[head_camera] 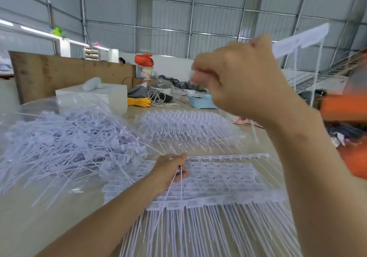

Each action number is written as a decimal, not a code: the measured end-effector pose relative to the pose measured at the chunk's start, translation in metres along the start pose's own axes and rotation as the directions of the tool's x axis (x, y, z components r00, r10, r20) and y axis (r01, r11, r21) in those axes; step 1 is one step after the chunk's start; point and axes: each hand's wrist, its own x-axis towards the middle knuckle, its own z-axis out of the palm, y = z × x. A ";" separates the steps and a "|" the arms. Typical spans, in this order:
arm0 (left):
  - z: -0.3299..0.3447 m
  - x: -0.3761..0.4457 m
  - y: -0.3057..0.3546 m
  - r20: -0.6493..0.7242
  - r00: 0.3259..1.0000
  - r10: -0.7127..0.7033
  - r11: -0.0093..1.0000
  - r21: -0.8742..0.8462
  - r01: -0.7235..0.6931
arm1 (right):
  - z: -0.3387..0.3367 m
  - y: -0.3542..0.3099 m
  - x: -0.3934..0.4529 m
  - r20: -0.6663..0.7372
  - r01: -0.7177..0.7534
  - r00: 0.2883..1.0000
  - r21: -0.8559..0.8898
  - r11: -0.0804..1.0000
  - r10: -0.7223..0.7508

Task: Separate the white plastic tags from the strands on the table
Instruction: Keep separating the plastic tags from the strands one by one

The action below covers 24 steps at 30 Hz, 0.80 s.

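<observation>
My right hand [244, 77] is raised high over the table, blurred, gripping a white strip of joined tags [301, 39] that sticks out to the upper right with thin strands hanging below it. My left hand [170, 170] rests low on the table and pinches a few thin white strands [174, 181] that trail toward me. Beneath it lies a flat stack of joined tag sheets [218, 177], their long strands [208, 231] fanning toward the near edge.
A big loose heap of separated tags [65, 143] lies in clear plastic at left. Another bundle [186, 125] sits behind the stack. A white box [103, 95], yellow cord [139, 101] and blue basket [200, 101] stand farther back. Something orange [343, 107] is at right.
</observation>
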 end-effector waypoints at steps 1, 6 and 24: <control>-0.001 -0.001 0.001 -0.003 1.000 0.006 1.000 -0.015 -0.006 | -0.004 -0.001 0.004 0.002 -0.009 1.000 0.078 0.997 0.009; -0.003 -0.003 0.010 0.019 0.999 0.035 0.976 -0.216 -0.030 | 0.031 -0.001 -0.013 0.416 -0.257 0.909 0.623 0.739 -0.034; 0.003 -0.005 0.002 0.040 0.974 0.222 0.972 0.065 -0.225 | 0.167 -0.003 -0.108 0.723 -0.698 0.685 0.616 0.364 0.089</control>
